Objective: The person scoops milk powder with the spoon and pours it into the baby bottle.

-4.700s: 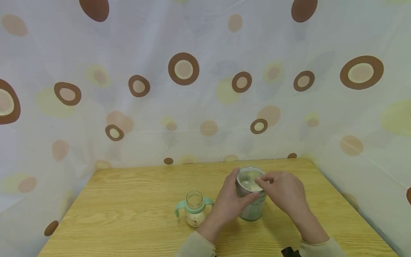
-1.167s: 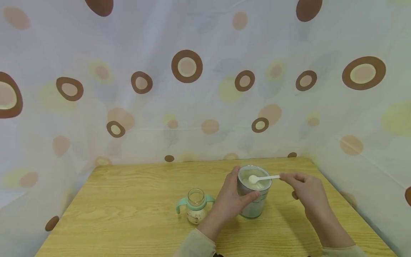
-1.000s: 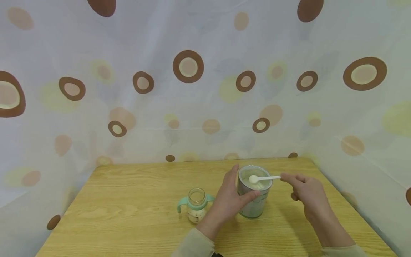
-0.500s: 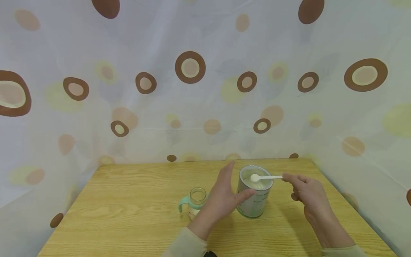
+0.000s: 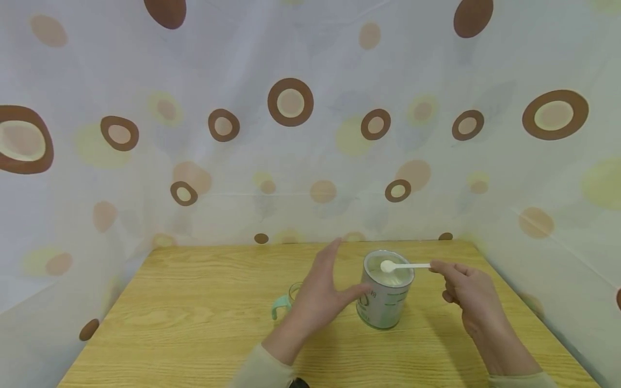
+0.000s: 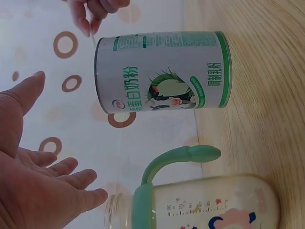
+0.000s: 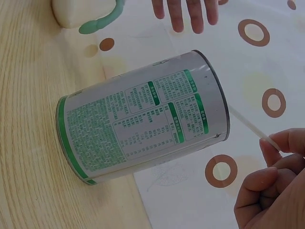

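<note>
A milk powder can (image 5: 385, 302) stands without a lid on the table, white with a green band and a cow picture in the left wrist view. My right hand (image 5: 473, 293) pinches the handle end of a white measuring scoop (image 5: 409, 265); its bowl, heaped with pale powder, is over the can's mouth. My left hand (image 5: 315, 296), fingers spread and thumb apart, is just left of the can and holds nothing. Behind that hand is a baby bottle (image 6: 209, 202) with green handles, mostly hidden in the head view.
The wooden table (image 5: 208, 312) carries the can and the bottle. A white curtain (image 5: 310, 161) with brown and yellow circles closes off the back and both sides.
The right hand has drawn the scoop up out of the can with powder in it. My left hand has let go of the can and moved left, now covering most of the bottle.
</note>
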Action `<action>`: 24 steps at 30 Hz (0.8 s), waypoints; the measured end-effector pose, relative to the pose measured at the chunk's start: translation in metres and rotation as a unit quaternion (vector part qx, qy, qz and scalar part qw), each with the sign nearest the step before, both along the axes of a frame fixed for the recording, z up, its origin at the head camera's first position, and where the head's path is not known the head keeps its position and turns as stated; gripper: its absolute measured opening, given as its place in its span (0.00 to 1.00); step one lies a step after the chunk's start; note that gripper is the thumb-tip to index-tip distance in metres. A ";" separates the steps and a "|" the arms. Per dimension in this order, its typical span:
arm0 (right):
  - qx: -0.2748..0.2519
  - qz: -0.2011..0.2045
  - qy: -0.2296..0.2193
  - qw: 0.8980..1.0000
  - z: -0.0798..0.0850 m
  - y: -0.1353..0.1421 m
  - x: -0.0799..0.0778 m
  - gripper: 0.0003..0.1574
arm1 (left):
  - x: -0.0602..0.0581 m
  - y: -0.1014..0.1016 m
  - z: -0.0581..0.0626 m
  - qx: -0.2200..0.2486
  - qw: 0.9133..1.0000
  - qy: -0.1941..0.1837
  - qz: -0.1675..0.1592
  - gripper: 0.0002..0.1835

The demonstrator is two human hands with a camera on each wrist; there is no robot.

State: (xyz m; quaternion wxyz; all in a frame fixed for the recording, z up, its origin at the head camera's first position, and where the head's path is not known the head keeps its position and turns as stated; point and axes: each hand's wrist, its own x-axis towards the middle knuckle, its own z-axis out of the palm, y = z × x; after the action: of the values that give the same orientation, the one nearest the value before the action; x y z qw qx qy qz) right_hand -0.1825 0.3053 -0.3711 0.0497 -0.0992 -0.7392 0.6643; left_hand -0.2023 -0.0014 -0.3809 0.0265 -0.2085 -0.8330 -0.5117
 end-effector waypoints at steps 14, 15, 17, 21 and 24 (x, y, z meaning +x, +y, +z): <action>-0.027 -0.002 0.030 0.999 0.008 -0.007 0.001 0.23 | 0.005 -0.036 0.002 -0.015 0.999 -0.028 0.022 0.57; -0.030 -0.001 0.033 0.999 0.008 -0.008 0.002 0.23 | 0.005 -0.038 0.002 -0.014 0.999 -0.027 0.021 0.57; -0.035 0.000 0.036 0.999 0.009 -0.009 0.002 0.22 | 0.006 -0.042 0.001 -0.014 0.999 -0.021 0.019 0.57; -0.043 0.003 0.043 0.998 0.010 -0.011 0.004 0.23 | 0.008 -0.052 -0.002 -0.011 1.000 -0.014 0.020 0.56; -0.050 0.006 0.052 0.997 0.011 -0.014 0.006 0.22 | 0.009 -0.059 -0.004 -0.010 1.000 -0.016 0.023 0.57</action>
State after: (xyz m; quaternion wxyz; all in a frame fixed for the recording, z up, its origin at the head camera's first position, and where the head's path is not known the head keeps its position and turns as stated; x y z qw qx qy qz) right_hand -0.1768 0.2917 -0.3600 0.0790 -0.0621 -0.7021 0.7049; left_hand -0.1935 -0.0600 -0.3851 0.0230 -0.1816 -0.8430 -0.5058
